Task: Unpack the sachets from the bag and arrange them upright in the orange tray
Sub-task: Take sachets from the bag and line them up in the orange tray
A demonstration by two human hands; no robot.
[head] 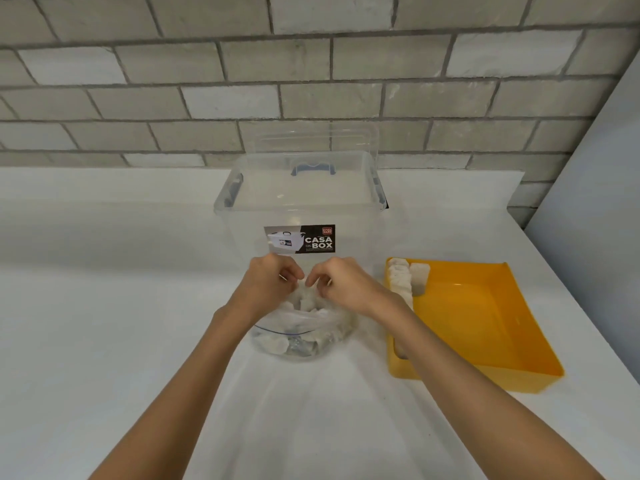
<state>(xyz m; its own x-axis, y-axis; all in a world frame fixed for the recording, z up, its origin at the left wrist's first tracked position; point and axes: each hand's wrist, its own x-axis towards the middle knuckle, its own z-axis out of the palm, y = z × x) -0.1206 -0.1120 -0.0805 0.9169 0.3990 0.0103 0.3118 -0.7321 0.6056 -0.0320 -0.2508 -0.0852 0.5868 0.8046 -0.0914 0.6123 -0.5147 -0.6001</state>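
A clear plastic zip bag [298,336] holding several white sachets lies on the white counter in front of me. My left hand [268,284] and my right hand [341,284] sit side by side over the bag's far opening, fingers curled, each pinching the bag's rim. To the right stands the orange tray [485,327]. Along its left wall a row of several white sachets [401,282] stands upright, with one more sachet [419,277] beside the row. My right forearm hides the tray's near left corner.
A tall clear storage box [301,209] with a lid, blue clips and a "CASA BOX" label stands just behind the bag. A grey brick wall runs along the back. A pale panel [595,188] rises at the right of the counter.
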